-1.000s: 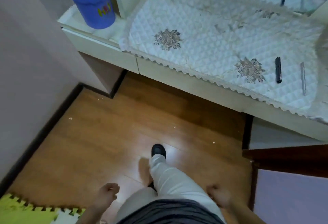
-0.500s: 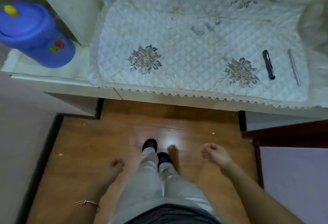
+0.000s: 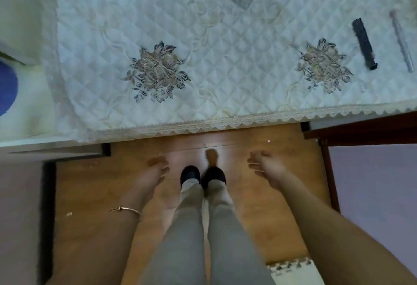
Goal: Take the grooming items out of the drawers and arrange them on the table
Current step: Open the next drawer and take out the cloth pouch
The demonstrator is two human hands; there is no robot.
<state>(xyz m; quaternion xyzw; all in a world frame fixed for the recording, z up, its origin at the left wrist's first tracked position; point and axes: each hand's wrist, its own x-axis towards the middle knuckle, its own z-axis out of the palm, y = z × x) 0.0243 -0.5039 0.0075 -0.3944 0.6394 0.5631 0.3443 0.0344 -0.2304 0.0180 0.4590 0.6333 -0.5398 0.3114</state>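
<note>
The worktop (image 3: 31, 113) fills the far half of the view. Most of it lies under a white quilted cloth (image 3: 225, 59) with a lace hem and two embroidered flower patches. The wooden floor (image 3: 90, 194) takes up the near half, and the person stands on it close to the worktop edge, in pale trousers and dark slippers (image 3: 203, 176).

Both arms hang down in front of the body, below the level of the worktop. The left hand (image 3: 153, 172), with a thin bracelet (image 3: 125, 209) on its wrist, has its fingers loosely curled and holds nothing. The right hand (image 3: 268, 169) is a little blurred; its fingers look loosely bent and somewhat spread, and it also seems to be empty.

Two slim grooming items already lie on the cloth at the far right, side by side but apart. The black stick (image 3: 363, 44) is short and dark, like a capped cosmetic pencil or tube. Right of it lies a thinner silvery stick (image 3: 402, 41) with a pinkish far tip.

Judging by this, the task is under way but at an early stage. Two pieces are set out and most of the cloth is unused. No drawer shows as open, so what is left inside cannot be told. Neither hand is touching a drawer front or an item.

A blue cup (image 3: 6, 88) cuts in at the left edge.
</note>
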